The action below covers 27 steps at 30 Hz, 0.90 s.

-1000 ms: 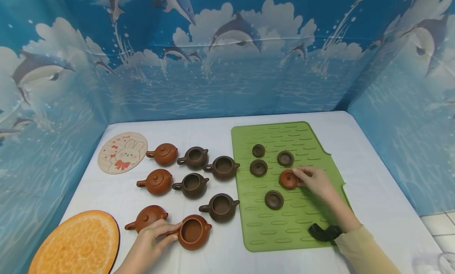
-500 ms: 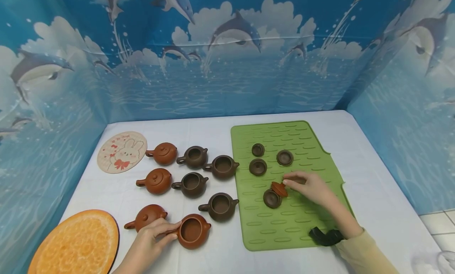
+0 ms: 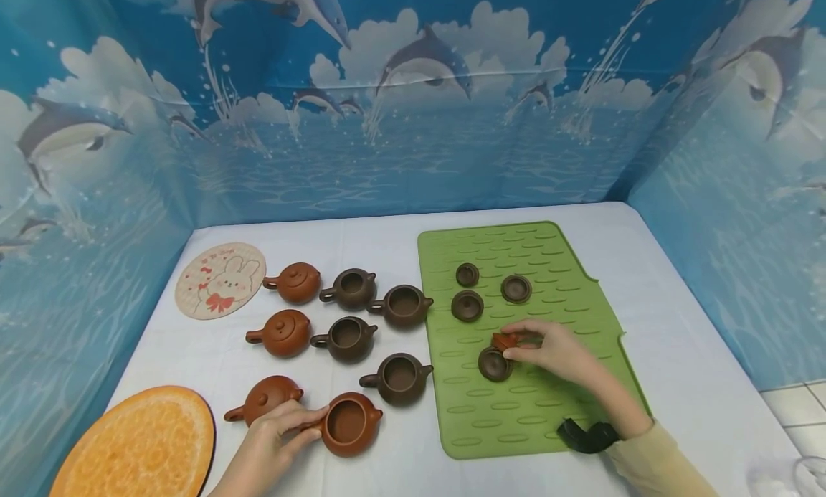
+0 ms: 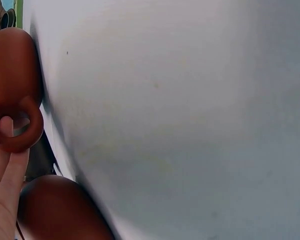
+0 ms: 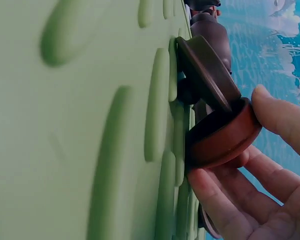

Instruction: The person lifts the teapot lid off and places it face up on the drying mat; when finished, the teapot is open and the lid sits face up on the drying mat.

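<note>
My left hand [image 3: 267,439] pinches the handle [image 4: 34,129] of a lidless reddish-brown clay teapot [image 3: 366,439] at the front of the table. Right behind that hand stands a lidded teapot [image 3: 269,393] of like colour. Over the green mat [image 3: 464,432], my right hand [image 3: 555,350] holds a reddish-brown teapot lid [image 5: 227,137] between thumb and fingers. This lid is tilted up on its side, its knob towards my fingers. Its rim meets a dark brown lid [image 5: 210,70], which leans at a slant in the right wrist view.
Dark lidless teapots [image 3: 400,393] stand in the middle, lidded reddish ones [image 3: 287,332] to their left. Several dark lids [image 3: 467,306] lie farther back on the mat. A black curved object [image 3: 587,437] is by my right sleeve. Round mats [image 3: 138,439] lie at the left.
My right hand has brought the reddish lid leftward and nearer to me, from its spot on the mat to the dark lid, tipping it over. The left hand stays on the teapot handle.
</note>
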Each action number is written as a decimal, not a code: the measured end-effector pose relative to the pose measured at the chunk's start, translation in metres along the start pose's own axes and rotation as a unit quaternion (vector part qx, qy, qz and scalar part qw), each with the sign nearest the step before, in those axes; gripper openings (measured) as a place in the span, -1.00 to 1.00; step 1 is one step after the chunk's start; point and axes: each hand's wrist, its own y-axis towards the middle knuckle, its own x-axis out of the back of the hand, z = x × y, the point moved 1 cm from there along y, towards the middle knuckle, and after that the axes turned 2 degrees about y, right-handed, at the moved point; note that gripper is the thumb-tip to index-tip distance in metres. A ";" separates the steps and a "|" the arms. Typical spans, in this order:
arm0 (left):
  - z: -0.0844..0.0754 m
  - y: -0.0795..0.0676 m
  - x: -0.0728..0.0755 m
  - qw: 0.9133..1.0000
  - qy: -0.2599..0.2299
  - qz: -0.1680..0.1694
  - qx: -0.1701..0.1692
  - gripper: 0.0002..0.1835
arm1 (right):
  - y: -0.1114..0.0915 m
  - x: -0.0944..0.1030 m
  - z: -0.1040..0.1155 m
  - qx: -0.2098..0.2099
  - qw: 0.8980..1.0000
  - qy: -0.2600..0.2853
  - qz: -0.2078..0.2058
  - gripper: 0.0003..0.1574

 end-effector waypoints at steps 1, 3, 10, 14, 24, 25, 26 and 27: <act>0.000 0.000 0.000 1.000 0.002 0.001 0.003 -0.69 | 0.000 0.001 -0.001 0.000 1.000 -0.002 -0.006 -0.36; 0.000 0.000 0.000 1.000 0.004 -0.001 0.000 -0.69 | 0.001 0.005 -0.003 -0.001 1.000 0.001 -0.010 -0.41; 0.000 0.000 -0.001 1.000 0.004 -0.006 -0.008 -0.67 | 0.002 0.020 -0.012 -0.048 0.996 0.068 -0.016 -0.38; 0.000 0.000 0.000 1.000 -0.004 -0.008 -0.012 -0.66 | 0.005 0.024 -0.020 -0.070 0.990 0.121 -0.016 -0.33; 0.001 0.000 0.000 1.000 -0.019 -0.003 -0.009 -0.70 | 0.006 0.025 -0.020 -0.104 0.986 0.124 -0.047 -0.40; 0.001 0.000 -0.001 1.000 -0.019 -0.004 -0.009 -0.70 | 0.006 0.025 -0.019 -0.106 0.985 0.125 -0.049 -0.39; 0.001 0.000 -0.001 1.000 -0.018 -0.005 -0.011 -0.70 | 0.006 0.025 -0.018 -0.107 0.985 0.126 -0.052 -0.39; 0.001 0.000 -0.001 1.000 -0.018 -0.006 -0.011 -0.69 | 0.005 0.025 -0.017 -0.108 0.985 0.127 -0.053 -0.38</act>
